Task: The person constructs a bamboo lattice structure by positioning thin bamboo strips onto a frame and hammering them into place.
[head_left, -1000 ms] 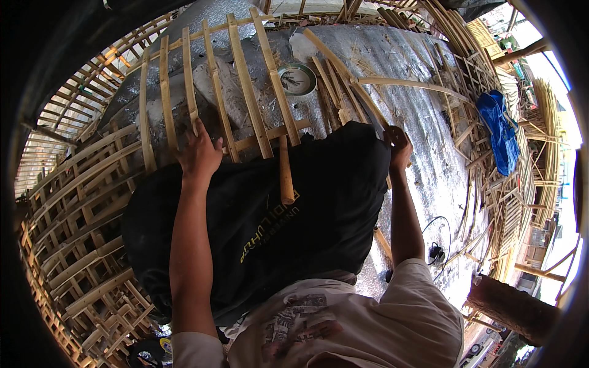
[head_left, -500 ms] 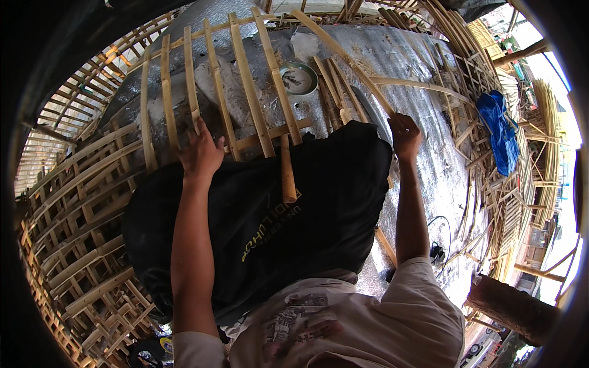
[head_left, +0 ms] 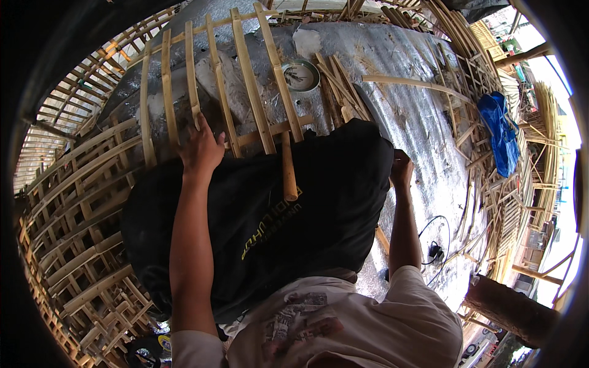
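"Where's the bamboo frame [head_left: 249, 75], and how are you holding it?"

"It lies ahead of my left hand [head_left: 201, 153], spreading to both sides. My fingers are loosely spread, not clenched, one fingertip on the near end of the third slat [head_left: 191, 70] from the left. I take that light touch as steadying it."

"And your right hand [head_left: 402, 167]?"

"Curled at the right edge of the black cloth [head_left: 331, 196], well apart from the frame. Its fingers are partly hidden, so I can't tell whether it grips anything."

"Why the cloth?"

"Probably to shield my lap from splinters. A round wooden rod [head_left: 289, 175] lies over it, between my hands."

"And the dish [head_left: 317, 76]?"

"Ahead, between both hands, likely so its small thin contents are within reach."

"Count everything."

"Six slats, two crossbars: near [head_left: 278, 129] and far [head_left: 222, 26]. One rod, one cloth, one dish. One long strip [head_left: 417, 84] ahead of my right hand, one blue bag [head_left: 498, 135] farther out to its right."
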`<state>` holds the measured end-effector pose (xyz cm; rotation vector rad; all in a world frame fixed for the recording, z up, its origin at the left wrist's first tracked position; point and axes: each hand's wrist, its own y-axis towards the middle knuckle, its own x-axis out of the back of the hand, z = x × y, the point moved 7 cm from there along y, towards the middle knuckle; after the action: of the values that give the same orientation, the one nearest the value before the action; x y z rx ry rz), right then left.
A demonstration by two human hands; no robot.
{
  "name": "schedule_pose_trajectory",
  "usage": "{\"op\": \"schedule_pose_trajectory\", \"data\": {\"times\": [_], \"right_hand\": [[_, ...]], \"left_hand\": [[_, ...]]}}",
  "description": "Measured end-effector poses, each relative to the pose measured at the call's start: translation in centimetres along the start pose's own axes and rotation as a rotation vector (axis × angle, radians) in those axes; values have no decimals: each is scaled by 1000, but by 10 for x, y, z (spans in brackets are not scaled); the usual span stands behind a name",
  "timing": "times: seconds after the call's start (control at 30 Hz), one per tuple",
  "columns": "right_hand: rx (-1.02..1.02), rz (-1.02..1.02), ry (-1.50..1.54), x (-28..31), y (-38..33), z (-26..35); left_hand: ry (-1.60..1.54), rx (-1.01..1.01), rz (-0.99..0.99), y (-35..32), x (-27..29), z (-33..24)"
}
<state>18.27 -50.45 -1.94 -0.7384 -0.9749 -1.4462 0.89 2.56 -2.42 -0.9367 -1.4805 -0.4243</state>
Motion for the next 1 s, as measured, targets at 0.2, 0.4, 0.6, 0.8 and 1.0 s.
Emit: {"op": "schedule_pose_trajectory", "data": {"times": [0.2, 0.4, 0.6, 0.8, 1.0], "right_hand": [[29, 47, 54, -20, -26, -20], [121, -19, 28, -23, -8, -22], [45, 76, -217, -32, 0, -14], [-57, 92, -271, -41, 1, -39], [-211, 95, 50, -47, 1, -64]], "left_hand": [[9, 11, 34, -2, 2, -4], [-12, -12, -14, -1, 1, -3], [34, -20, -51, -3, 1, -1], [-17, 12, 35, -4, 3, -4], [56, -18, -14, -5, 5, -7]]}}
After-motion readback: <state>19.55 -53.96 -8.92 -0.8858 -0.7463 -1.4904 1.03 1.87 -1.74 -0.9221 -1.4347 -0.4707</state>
